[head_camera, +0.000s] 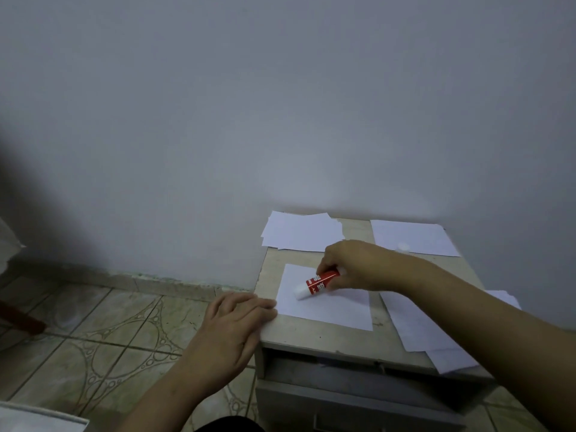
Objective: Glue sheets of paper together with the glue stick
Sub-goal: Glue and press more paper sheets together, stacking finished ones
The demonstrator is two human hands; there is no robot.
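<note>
Pale grey wall fills the upper half of the frame, patterned green floor tiles (124, 332) spread across the lower left, and a small beige cabinet with a worn top (324, 338) stands at lower right. On its top, near the centre of the cabinet, lies a single white sheet of paper (336, 310). The right hand (352, 266) grips a red-and-white glue stick (316, 283), fingers curled round its body, the white tip angled down onto the upper left part of the sheet. The left hand (237, 322) lies with straight fingers at the cabinet's left edge, fingertips touching the sheet's lower left corner and holding nothing. A loose pile of white sheets (299, 232) sits at the cabinet's far left corner, another white sheet (411, 236) at far right with a small white cap (403, 246) on it, and more white sheets (436, 335) overhang the right side. Judging from this, gluing is under way; the next move calls for strokes across the sheet while the left hand steadies it, then laying a fresh sheet on top.
</note>
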